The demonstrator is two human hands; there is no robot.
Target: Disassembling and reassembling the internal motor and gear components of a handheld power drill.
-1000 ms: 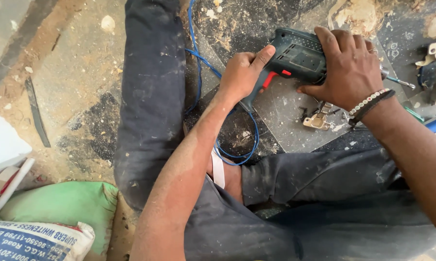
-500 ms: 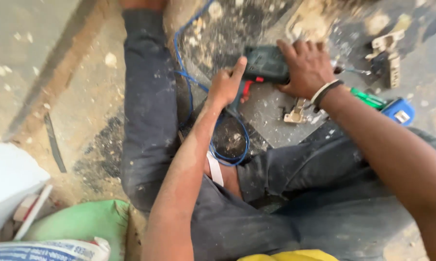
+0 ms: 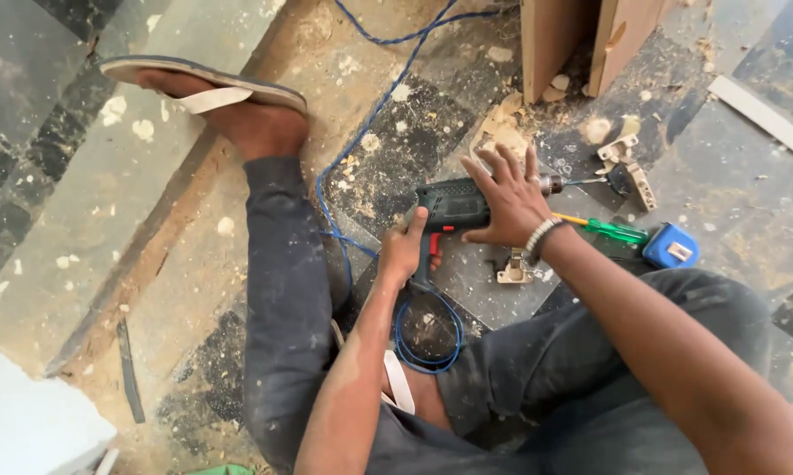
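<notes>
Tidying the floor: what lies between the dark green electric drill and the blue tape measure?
In the head view, a green-handled screwdriver lies on the dusty floor between the drill and the tape measure, partly hidden under the right hand's wrist.

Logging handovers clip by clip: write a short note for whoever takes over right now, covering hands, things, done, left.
Left hand: closed on the grip of the dark green corded drill.
Right hand: flat on the drill's body.
Drill lies on the dusty floor, its blue cord looped beside the leg.
Hinge, green screwdriver and blue tape measure lie nearby.
Done: nothing shows drilled.
Left: drill not lifted.
</notes>
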